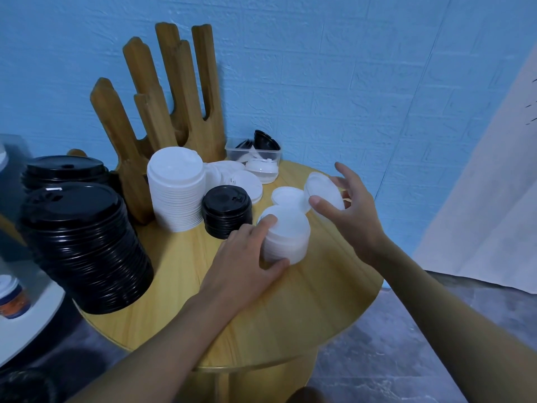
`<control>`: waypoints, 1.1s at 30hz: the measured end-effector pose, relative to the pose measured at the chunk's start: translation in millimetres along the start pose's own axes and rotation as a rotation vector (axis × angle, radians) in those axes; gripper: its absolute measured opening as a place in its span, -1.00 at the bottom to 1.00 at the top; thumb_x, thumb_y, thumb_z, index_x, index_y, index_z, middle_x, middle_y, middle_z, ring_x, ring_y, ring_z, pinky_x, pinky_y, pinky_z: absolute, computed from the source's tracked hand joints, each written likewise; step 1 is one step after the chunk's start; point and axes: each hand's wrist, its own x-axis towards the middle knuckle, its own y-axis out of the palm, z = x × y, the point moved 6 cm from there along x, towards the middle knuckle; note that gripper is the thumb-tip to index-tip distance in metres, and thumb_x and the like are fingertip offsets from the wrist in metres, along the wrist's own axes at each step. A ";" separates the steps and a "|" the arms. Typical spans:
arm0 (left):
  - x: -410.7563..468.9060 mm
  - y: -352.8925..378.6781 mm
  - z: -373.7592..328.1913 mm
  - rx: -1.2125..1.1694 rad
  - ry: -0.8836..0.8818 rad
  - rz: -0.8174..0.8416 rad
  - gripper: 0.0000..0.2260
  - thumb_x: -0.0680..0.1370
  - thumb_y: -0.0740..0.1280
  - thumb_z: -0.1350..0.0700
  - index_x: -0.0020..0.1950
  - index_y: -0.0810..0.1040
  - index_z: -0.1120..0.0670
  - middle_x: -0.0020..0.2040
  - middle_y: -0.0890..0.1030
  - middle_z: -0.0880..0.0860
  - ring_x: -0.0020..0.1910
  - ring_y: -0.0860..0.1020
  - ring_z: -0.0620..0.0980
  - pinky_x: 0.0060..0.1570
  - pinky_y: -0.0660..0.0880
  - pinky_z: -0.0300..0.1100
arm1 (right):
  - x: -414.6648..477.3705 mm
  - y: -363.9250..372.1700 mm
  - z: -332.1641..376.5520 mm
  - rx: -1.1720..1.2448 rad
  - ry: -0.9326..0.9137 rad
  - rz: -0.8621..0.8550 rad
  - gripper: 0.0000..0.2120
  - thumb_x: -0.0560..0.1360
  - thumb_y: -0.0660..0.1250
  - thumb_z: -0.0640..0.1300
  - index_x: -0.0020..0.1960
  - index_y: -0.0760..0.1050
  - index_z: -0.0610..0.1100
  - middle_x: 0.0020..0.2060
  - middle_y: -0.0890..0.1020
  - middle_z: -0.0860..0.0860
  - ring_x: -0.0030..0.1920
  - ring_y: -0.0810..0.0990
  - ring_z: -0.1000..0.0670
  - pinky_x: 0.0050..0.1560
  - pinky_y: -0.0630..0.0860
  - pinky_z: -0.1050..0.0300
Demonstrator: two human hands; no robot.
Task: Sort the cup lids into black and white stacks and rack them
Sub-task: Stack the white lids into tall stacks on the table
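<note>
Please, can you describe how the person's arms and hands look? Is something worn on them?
Both are bare. The left hand and right hand have no gloves, and no rings show. The left forearm and right forearm have no sleeve in view, no watch and no bracelet. The nails that show look short and unpainted.

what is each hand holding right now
Left hand grips the short stack of white plastic cup lids.
Right hand pinches a single round white plastic lid.

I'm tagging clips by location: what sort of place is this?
Probably a café or drinks-stall supply corner: stacks of black lids and white lids, plus a wooden rack, on a small round table.
</note>
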 end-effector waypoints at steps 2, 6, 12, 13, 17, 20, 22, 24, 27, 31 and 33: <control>0.3 -0.5 -0.6 -0.006 0.007 -0.010 -0.40 0.48 0.41 -0.18 0.43 0.18 -0.24 0.17 0.41 -0.11 0.14 0.41 -0.06 0.19 0.45 -0.06 | 1.3 0.4 6.2 0.055 -0.017 -0.026 -0.22 0.38 0.55 0.00 0.47 0.22 0.17 0.27 0.42 0.14 0.20 0.48 0.11 0.09 0.51 0.20; 0.8 -1.7 -1.1 -0.017 0.024 -0.026 -0.39 0.47 0.42 -0.16 0.43 0.19 -0.21 0.30 0.39 -0.11 0.22 0.43 -0.05 0.22 0.46 -0.02 | -2.2 11.3 13.3 0.269 -0.002 0.023 -0.22 0.32 0.55 -0.08 0.41 0.23 0.18 0.33 0.37 0.00 0.22 0.56 0.03 0.13 0.58 0.06; 0.1 -2.2 -2.9 -0.020 0.037 -0.036 -0.37 0.48 0.41 -0.17 0.46 0.19 -0.17 0.32 0.40 -0.13 0.23 0.42 -0.09 0.23 0.44 -0.03 | -18.4 32.4 -0.2 0.232 0.029 0.160 -0.48 0.34 0.57 -0.05 0.22 0.42 0.03 0.23 0.47 -0.03 0.16 0.58 -0.04 0.05 0.60 0.08; 0.0 -2.5 -3.2 -0.024 0.035 -0.036 -0.36 0.48 0.41 -0.17 0.47 0.18 -0.16 0.32 0.40 -0.13 0.23 0.41 -0.10 0.24 0.44 -0.04 | -19.5 35.1 -5.0 0.151 0.030 0.183 -0.47 0.30 0.57 0.07 0.20 0.45 0.08 0.24 0.47 -0.02 0.18 0.56 -0.07 0.06 0.61 0.01; -0.3 -5.1 -3.6 -0.055 0.026 -0.047 -0.34 0.47 0.43 -0.16 0.45 0.14 -0.16 0.29 0.42 -0.14 0.18 0.44 -0.13 0.19 0.47 -0.06 | -25.5 43.0 -12.7 0.103 0.051 0.260 -0.46 0.26 0.51 0.20 0.21 0.51 0.17 0.28 0.47 0.04 0.21 0.55 -0.09 0.12 0.60 -0.06; -1.1 -6.8 -3.6 -0.114 0.010 -0.050 -0.30 0.44 0.46 -0.12 0.42 0.11 -0.17 0.19 0.47 -0.16 0.11 0.49 -0.11 0.09 0.50 -0.07 | -28.7 43.9 -8.0 0.104 0.027 0.297 -0.50 0.32 0.50 0.11 0.24 0.54 0.11 0.28 0.47 0.11 0.26 0.51 0.04 0.24 0.54 -0.02; -0.9 -7.8 -3.6 -0.136 0.006 -0.057 -0.24 0.43 0.47 -0.11 0.46 0.05 -0.20 0.24 0.47 -0.16 0.15 0.49 -0.10 0.11 0.51 -0.06 | -30.2 46.3 -5.4 0.081 0.006 0.344 -0.55 0.35 0.48 0.03 0.23 0.55 0.10 0.27 0.47 0.15 0.29 0.47 0.12 0.32 0.47 0.01; -1.1 -7.4 -4.0 -0.121 0.015 -0.049 -0.18 0.45 0.45 -0.12 0.52 -0.03 -0.23 0.37 0.42 -0.14 0.27 0.45 -0.11 0.23 0.47 -0.06 | -30.5 50.1 -3.5 0.039 -0.021 0.399 -0.57 0.35 0.47 0.00 0.22 0.56 0.12 0.32 0.45 0.14 0.35 0.41 0.17 0.39 0.39 0.02; -0.9 -6.1 -4.2 -0.085 0.033 -0.030 -0.19 0.48 0.42 -0.14 0.55 -0.06 -0.28 0.42 0.38 -0.12 0.31 0.40 -0.14 0.29 0.43 -0.06 | -30.1 54.1 -3.3 -0.011 -0.030 0.468 -0.56 0.35 0.46 -0.05 0.22 0.55 0.13 0.38 0.39 0.14 0.39 0.35 0.20 0.42 0.35 0.02; -0.2 -3.8 -3.2 -0.050 0.050 -0.027 -0.31 0.49 0.40 -0.15 0.50 0.06 -0.29 0.29 0.42 -0.11 0.21 0.44 -0.08 0.21 0.48 -0.02 | -31.4 53.9 -3.8 -0.012 -0.038 0.522 -0.55 0.36 0.45 -0.10 0.23 0.53 0.14 0.42 0.34 0.19 0.42 0.31 0.22 0.43 0.32 0.07; -0.3 -2.1 -2.3 -0.036 0.047 -0.035 -0.35 0.49 0.40 -0.18 0.47 0.13 -0.23 0.27 0.41 -0.09 0.18 0.45 -0.06 0.17 0.50 -0.01 | -32.2 54.8 -4.5 -0.014 -0.027 0.529 -0.55 0.36 0.45 -0.08 0.21 0.51 0.21 0.42 0.34 0.20 0.41 0.32 0.18 0.39 0.35 0.09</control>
